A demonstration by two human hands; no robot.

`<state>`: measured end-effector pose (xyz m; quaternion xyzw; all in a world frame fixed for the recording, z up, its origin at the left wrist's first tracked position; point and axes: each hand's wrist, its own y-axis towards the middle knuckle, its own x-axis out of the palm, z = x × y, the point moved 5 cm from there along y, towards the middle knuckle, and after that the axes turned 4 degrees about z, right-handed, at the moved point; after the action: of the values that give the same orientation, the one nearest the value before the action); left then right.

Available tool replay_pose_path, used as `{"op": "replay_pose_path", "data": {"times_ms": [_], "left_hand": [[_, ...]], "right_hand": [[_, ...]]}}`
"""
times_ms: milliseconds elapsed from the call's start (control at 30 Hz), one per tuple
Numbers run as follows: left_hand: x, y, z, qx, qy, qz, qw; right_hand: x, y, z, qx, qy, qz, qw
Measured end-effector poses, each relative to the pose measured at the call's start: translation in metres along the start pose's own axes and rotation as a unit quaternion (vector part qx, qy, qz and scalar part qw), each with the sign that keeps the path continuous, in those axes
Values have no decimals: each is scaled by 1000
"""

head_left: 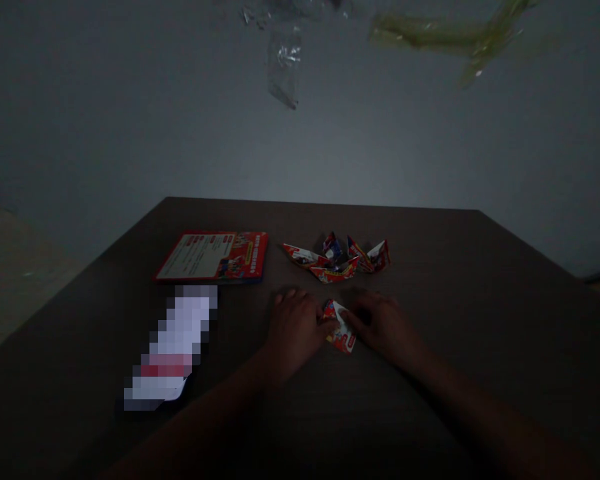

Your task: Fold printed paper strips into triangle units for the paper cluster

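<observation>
A small folded piece of red and white printed paper point(341, 328) lies on the table between my hands. My left hand point(294, 330) is closed at its left side, the thumb lying over the paper and the fingers curled beyond it. From the right, my right hand point(387, 327) pinches the paper's edge with its thumb, its other fingers bent and partly in shadow. Just past my hands sit several folded paper shapes: a red boat-like one point(335, 270), a dark blue and red one point(331, 247), and a pointed one point(375, 257) on the right.
A stack of red-bordered printed sheets point(205, 257) rests at the far left of the dark table point(480, 280). Nearer stands a lit phone point(175, 343), its screen blurred out. Behind the table rises a pale wall point(380, 147) with yellowish tape point(430, 33) on it. The light is dim.
</observation>
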<state>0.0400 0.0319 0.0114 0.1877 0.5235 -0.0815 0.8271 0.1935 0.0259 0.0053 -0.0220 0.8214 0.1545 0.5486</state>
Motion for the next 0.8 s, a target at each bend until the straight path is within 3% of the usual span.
{"op": "replay_pose_path", "data": {"times_ms": [233, 433, 533, 633, 700, 800], "left_hand": [[10, 4, -8, -47, -200, -45, 978], [10, 6, -11, -86, -409, 13, 908], [9, 7, -10, -91, -472, 20, 877], [13, 7, -9, -87, -529, -12, 844], [17, 5, -8, -81, -527, -45, 845], [20, 3, -5, -64, -471, -87, 875]], "right_hand": [[0, 0, 2, -4, 155, -7, 988], [0, -2, 9, 59, 337, 15, 939], [1, -4, 4, 61, 373, -42, 925], [4, -7, 3, 79, 416, -87, 902], [4, -7, 5, 97, 439, -87, 889], [3, -6, 6, 105, 460, -86, 877]]}}
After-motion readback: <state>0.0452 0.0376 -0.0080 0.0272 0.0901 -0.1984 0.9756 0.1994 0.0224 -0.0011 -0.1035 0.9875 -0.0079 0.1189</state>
